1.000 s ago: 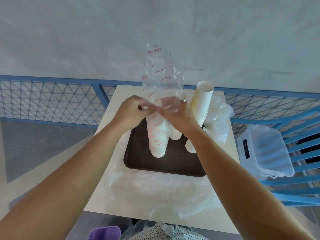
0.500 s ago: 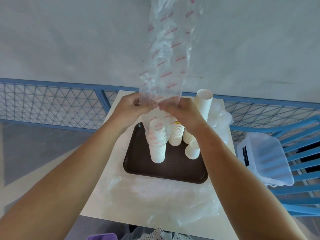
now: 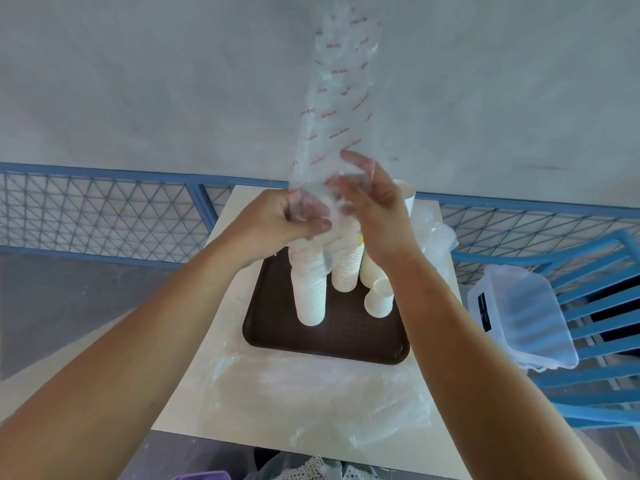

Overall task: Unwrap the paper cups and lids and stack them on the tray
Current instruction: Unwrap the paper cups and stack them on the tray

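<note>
A clear plastic sleeve with red print rises high above a tall stack of white paper cups that stands on the dark brown tray. My left hand pinches the sleeve's lower end, just above the stack's top. My right hand touches the sleeve from the right with its fingers spread. On the tray stand a second cup stack, a third stack behind my right wrist, and a single small cup.
Loose clear wrap covers the white table in front of the tray. More plastic-wrapped items lie at the table's right back. A clear plastic bin sits on a blue chair to the right. Blue mesh railing runs behind.
The sleeve has been drawn upward off the cup stack, baring its lower cups. Both hands rose from the stack's top, and my right hand went from pinching to spread fingers.
</note>
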{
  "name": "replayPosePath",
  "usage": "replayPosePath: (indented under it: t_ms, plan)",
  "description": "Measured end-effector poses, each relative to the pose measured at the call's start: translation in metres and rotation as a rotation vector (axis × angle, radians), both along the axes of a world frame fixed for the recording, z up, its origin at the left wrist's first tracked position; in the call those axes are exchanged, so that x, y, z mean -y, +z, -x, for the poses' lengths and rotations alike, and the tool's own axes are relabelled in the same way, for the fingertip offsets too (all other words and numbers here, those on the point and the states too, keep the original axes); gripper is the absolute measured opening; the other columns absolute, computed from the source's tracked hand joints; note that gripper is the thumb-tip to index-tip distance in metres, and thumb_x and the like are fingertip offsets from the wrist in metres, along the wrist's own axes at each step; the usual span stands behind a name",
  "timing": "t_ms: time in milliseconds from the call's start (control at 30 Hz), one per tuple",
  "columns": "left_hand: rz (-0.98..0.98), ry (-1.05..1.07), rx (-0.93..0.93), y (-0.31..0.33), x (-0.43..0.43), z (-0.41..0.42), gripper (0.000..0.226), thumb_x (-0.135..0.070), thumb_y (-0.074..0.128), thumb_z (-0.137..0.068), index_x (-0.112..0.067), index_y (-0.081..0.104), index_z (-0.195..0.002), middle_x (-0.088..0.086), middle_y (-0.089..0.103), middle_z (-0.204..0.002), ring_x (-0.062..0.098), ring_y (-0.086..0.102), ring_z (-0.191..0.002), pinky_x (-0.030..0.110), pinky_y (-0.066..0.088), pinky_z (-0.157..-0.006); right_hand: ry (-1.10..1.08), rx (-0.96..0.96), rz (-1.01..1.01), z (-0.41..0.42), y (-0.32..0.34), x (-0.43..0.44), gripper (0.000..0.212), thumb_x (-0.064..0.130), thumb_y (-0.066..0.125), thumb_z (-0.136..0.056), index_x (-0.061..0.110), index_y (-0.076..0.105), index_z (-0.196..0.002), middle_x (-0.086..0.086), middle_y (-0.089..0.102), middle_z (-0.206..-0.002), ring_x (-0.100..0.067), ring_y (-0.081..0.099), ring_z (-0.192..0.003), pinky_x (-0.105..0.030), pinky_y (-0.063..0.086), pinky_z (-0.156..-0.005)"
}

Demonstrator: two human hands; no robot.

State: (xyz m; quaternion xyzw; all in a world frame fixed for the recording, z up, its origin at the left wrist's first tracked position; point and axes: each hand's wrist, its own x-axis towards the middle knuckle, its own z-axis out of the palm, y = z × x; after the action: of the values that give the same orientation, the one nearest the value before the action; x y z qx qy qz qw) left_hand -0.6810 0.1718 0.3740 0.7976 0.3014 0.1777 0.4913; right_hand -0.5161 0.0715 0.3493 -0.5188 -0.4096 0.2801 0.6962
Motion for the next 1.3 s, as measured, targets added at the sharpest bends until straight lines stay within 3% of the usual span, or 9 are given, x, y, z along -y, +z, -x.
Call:
replayPosePath:
  t_ms: [167, 467, 567, 733, 867, 967, 1033, 1133, 1300]
  plan:
    - [0.089, 0.012, 0.176, 0.029, 0.02, -0.006, 0.046, -0.055, 0.08, -0.083, -0.021, 0.071, -0.113, -0.003, 0.077, -0.103, 0.018, 0.074, -0.103, 0.04, 0.06, -0.085, 0.112, 0.046, -0.154, -0.001, 0.041, 0.019, 0.041, -0.002, 0.045, -0.106, 0.016, 0.051, -0.142, -0.025, 0.054, -0.088, -0.033, 0.056, -0.088, -0.051, 0.058, -0.08]
    - [-0.071, 0.064, 0.492, 0.081, 0.052, -0.012, 0.005, -0.023, 0.063, -0.105, -0.021, 0.067, -0.105, -0.002, 0.068, -0.072, 0.022, 0.067, -0.063, 0.035, 0.057, -0.06, 0.196, 0.023, -0.176, 0.014, 0.055, 0.062, 0.044, 0.01, 0.066, -0.094, 0.007, 0.045, -0.132, -0.018, 0.061, -0.103, -0.035, 0.064, -0.092, -0.046, 0.056, -0.076]
    - [-0.201, -0.071, 0.336, 0.086, 0.059, -0.009, 0.009, -0.019, 0.058, -0.107, -0.017, 0.067, -0.105, 0.001, 0.051, -0.053, 0.021, 0.044, -0.037, 0.022, 0.037, -0.043, 0.181, -0.17, -0.279, 0.007, 0.053, 0.077, 0.066, 0.03, 0.075, -0.09, 0.007, 0.035, -0.137, -0.019, 0.054, -0.112, -0.034, 0.057, -0.096, -0.044, 0.051, -0.079]
    - [-0.322, -0.377, -0.043, 0.073, 0.065, -0.001, 0.009, -0.036, 0.067, -0.1, -0.031, 0.074, -0.104, -0.005, 0.057, -0.061, 0.004, 0.038, -0.047, 0.019, 0.033, -0.05, 0.08, -0.469, -0.343, -0.027, 0.042, 0.109, 0.063, 0.034, 0.077, -0.086, 0.014, 0.04, -0.133, -0.012, 0.055, -0.11, -0.032, 0.059, -0.093, -0.043, 0.047, -0.084]
    - [-0.197, -0.483, -0.299, 0.038, 0.063, -0.002, 0.021, -0.05, 0.077, -0.088, -0.042, 0.073, -0.108, -0.017, 0.048, -0.055, 0.005, 0.038, -0.05, 0.019, 0.034, -0.052, -0.179, -0.294, -0.183, -0.048, 0.0, 0.129, 0.024, 0.0, 0.065, -0.095, 0.005, 0.054, -0.115, -0.007, 0.065, -0.088, -0.022, 0.06, -0.068, -0.036, 0.049, -0.064]
    - [0.024, -0.543, -0.517, -0.002, 0.051, 0.005, 0.049, -0.054, 0.088, -0.073, -0.052, 0.066, -0.117, -0.015, 0.07, -0.076, 0.014, 0.056, -0.062, 0.023, 0.042, -0.059, -0.221, -0.173, -0.009, -0.048, -0.046, 0.15, 0.032, -0.013, 0.057, -0.097, 0.015, 0.072, -0.103, -0.007, 0.067, -0.08, -0.022, 0.059, -0.064, -0.037, 0.05, -0.062]
    - [0.104, -0.602, -0.656, -0.036, 0.037, 0.015, 0.052, -0.057, 0.092, -0.069, -0.056, 0.067, -0.115, -0.01, 0.077, -0.089, 0.023, 0.066, -0.079, 0.029, 0.05, -0.077, -0.276, -0.234, 0.075, -0.045, -0.079, 0.165, 0.05, -0.016, 0.056, -0.096, 0.03, 0.075, -0.099, -0.007, 0.068, -0.078, -0.023, 0.059, -0.064, -0.036, 0.053, -0.063]
    - [0.12, -0.594, -0.779, -0.085, 0.022, 0.03, 0.054, -0.064, 0.089, -0.063, -0.052, 0.072, -0.113, -0.014, 0.076, -0.11, 0.012, 0.07, -0.105, 0.042, 0.052, -0.107, -0.364, -0.319, 0.21, -0.039, -0.132, 0.19, 0.04, -0.013, 0.062, -0.093, 0.011, 0.059, -0.125, -0.012, 0.07, -0.083, -0.023, 0.062, -0.063, -0.036, 0.056, -0.064]
    - [0.165, -0.41, -0.874, -0.142, 0.016, 0.044, 0.044, -0.036, 0.081, -0.076, -0.043, 0.068, -0.117, -0.013, 0.074, -0.111, 0.013, 0.071, -0.104, 0.045, 0.057, -0.101, -0.407, -0.434, 0.537, -0.017, -0.2, 0.22, 0.016, -0.003, 0.061, -0.094, 0.01, 0.068, -0.089, -0.016, 0.066, -0.085, -0.027, 0.065, -0.068, -0.04, 0.055, -0.067]
